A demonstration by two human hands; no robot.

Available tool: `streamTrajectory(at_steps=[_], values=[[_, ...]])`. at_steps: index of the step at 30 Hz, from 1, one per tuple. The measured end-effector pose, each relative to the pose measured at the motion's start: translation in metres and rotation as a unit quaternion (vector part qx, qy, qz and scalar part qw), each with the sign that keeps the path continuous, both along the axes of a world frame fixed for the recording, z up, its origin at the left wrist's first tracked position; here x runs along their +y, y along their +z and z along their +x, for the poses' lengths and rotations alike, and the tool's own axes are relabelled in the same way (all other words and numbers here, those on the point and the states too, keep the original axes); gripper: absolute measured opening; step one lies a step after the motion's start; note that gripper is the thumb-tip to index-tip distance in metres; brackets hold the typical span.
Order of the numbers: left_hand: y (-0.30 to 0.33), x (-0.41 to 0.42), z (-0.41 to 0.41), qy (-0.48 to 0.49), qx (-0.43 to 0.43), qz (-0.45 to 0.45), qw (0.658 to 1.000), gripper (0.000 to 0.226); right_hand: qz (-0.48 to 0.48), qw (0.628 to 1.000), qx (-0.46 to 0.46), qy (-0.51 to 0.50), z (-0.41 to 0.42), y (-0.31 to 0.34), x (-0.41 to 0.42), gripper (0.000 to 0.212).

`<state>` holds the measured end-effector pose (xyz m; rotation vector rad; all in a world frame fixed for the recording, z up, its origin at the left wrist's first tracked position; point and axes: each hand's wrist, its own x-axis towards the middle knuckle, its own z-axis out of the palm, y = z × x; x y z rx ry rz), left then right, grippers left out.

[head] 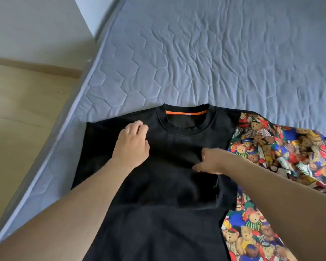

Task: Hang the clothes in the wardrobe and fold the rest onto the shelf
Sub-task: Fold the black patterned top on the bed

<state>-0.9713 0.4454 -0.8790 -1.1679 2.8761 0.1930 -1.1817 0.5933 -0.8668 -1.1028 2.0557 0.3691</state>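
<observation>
A black T-shirt (167, 194) with an orange strip inside its collar lies front up on the grey-blue mattress (196, 53), collar pointing away from me. My left hand (134, 142) rests on the shirt's left shoulder area, fingers curled down onto the cloth. My right hand (211, 160) sits at the shirt's chest on the right side, where its fingers pinch a fold of the black fabric. Under and beside the shirt's right edge lies a colourful teddy-bear print garment (282, 151).
The mattress's left edge (64, 132) drops to a light wooden floor (23, 113). A pale wall (26, 25) stands at the upper left. The far part of the mattress is bare quilted cloth.
</observation>
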Motion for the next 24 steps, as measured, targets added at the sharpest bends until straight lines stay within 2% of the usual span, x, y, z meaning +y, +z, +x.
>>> streamTrajectory(at_steps=[2,4,5,7,9,11,13,14,16,18,20,22,23,24], values=[[0.005,-0.023,-0.038,0.047,0.005,0.058,0.997,0.063,-0.172,0.981,0.091,-0.019,-0.027,0.005,-0.014,0.059],[0.005,-0.041,-0.073,0.09,-0.02,0.107,0.99,0.075,-0.256,0.95,0.179,0.013,-0.056,0.005,-0.026,0.068],[0.006,-0.045,-0.087,0.085,-0.043,0.115,0.989,0.073,-0.245,0.95,0.191,0.027,-0.068,0.003,-0.032,0.076],[0.005,-0.048,-0.106,0.049,-0.042,0.131,0.989,0.045,-0.207,0.961,0.18,0.034,-0.086,-0.001,-0.042,0.079],[0.006,-0.045,-0.107,0.022,0.019,0.107,0.994,0.014,-0.234,0.957,0.169,0.027,-0.093,0.003,-0.049,0.052],[0.005,-0.034,-0.091,-0.057,0.055,-0.029,0.996,0.017,-0.295,0.943,0.147,0.045,-0.09,0.01,-0.042,0.028],[-0.004,-0.012,-0.061,-0.155,0.068,-0.122,0.978,0.017,-0.306,0.937,0.13,0.112,-0.076,0.013,-0.018,0.028],[-0.01,-0.002,-0.045,-0.199,0.059,-0.123,0.97,0.016,-0.295,0.929,0.137,0.176,-0.07,0.01,-0.003,0.032],[-0.021,0.016,-0.021,-0.231,-0.003,-0.05,0.972,0.013,-0.243,0.92,0.161,0.263,-0.059,-0.004,0.028,0.041],[-0.027,0.028,-0.011,-0.184,-0.032,0.046,0.981,0.006,-0.179,0.94,0.153,0.245,-0.052,-0.018,0.047,0.058],[-0.025,0.038,-0.02,-0.091,0.061,0.137,0.985,0.003,-0.173,0.958,0.134,0.186,-0.044,-0.026,0.054,0.074],[-0.021,0.044,-0.043,0.013,0.176,0.163,0.971,0.012,-0.209,0.961,0.129,0.131,-0.036,-0.031,0.047,0.075],[-0.021,0.043,-0.052,0.048,0.178,0.159,0.97,0.021,-0.218,0.961,0.13,0.112,-0.031,-0.034,0.038,0.073],[-0.023,0.041,-0.058,0.066,0.139,0.146,0.977,0.031,-0.213,0.962,0.138,0.101,-0.027,-0.038,0.03,0.07]])
